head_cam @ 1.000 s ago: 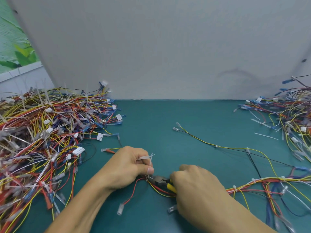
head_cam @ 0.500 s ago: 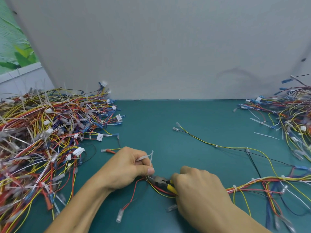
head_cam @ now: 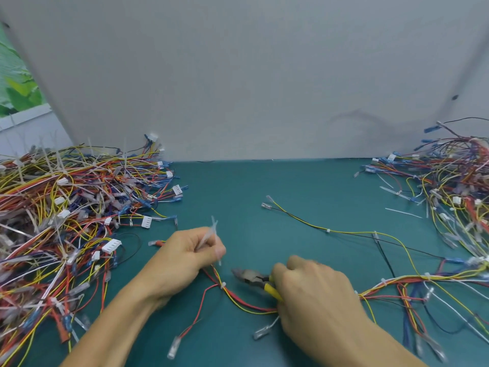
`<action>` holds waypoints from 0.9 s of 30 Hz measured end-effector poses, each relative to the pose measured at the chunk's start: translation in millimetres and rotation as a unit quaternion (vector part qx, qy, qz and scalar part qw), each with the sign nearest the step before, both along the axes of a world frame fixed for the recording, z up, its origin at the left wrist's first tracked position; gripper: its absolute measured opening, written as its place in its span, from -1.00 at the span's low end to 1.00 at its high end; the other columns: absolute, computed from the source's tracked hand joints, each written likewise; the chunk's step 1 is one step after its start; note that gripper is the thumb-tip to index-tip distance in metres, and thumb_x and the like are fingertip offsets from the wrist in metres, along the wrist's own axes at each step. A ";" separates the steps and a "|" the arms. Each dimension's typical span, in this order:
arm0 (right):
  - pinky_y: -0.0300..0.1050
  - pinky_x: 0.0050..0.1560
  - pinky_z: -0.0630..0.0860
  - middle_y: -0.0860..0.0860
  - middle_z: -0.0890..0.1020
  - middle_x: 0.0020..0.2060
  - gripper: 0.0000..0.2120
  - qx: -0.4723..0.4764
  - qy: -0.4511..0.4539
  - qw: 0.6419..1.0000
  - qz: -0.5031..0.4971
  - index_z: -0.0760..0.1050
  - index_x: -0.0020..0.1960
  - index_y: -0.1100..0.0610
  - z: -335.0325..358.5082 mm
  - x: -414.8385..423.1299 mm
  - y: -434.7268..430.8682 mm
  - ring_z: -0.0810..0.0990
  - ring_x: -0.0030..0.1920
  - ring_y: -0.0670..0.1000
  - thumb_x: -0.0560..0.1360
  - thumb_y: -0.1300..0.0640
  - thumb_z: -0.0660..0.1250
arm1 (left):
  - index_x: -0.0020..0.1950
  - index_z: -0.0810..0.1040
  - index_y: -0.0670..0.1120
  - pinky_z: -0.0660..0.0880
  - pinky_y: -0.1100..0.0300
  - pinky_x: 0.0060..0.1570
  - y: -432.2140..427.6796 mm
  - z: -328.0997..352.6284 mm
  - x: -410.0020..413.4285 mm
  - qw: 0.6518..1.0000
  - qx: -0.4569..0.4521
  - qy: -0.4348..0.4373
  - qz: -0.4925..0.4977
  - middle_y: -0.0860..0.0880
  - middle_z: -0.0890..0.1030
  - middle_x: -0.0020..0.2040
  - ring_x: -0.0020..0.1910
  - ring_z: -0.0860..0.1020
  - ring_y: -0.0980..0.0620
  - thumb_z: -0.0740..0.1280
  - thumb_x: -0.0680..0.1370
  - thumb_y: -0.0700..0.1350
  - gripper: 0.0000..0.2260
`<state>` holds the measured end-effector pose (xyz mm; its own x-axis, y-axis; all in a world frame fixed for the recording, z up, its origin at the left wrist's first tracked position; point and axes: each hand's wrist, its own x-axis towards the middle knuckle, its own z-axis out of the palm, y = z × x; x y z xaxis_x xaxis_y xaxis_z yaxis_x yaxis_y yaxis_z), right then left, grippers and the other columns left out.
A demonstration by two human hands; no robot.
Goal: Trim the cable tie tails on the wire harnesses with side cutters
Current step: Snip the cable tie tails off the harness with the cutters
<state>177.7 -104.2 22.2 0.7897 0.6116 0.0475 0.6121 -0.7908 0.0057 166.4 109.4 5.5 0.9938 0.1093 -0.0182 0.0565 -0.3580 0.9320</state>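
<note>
Pinched in left hand: thin translucent cable tie tails, pointing far. Gripped in right hand: yellow-handled side cutters, nose near red-and-yellow wire harness on desk.

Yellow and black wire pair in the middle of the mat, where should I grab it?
Probably at its small white tie, pinching from above: there both wires are bound together, and the wire pair lies flat on open mat.
</note>
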 end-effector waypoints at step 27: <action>-0.07 -0.18 0.35 0.05 0.57 0.02 -0.69 -0.040 0.015 0.941 -0.337 0.30 -0.10 0.02 -3.0 60.6 -136.2 0.58 0.07 0.16 0.57 -0.22 0.09 | 0.12 0.46 0.19 0.43 0.23 -0.07 -84.4 7.3 -17.4 0.866 0.462 -0.024 -0.190 0.10 0.57 0.00 0.04 0.51 0.10 0.19 0.50 0.24 -0.74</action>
<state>238.3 -240.4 19.2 0.9996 -0.0270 -0.0062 -0.0265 -0.9970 0.0721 149.0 25.0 12.8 0.9585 -0.2798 -0.0553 -0.2598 -0.9364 0.2361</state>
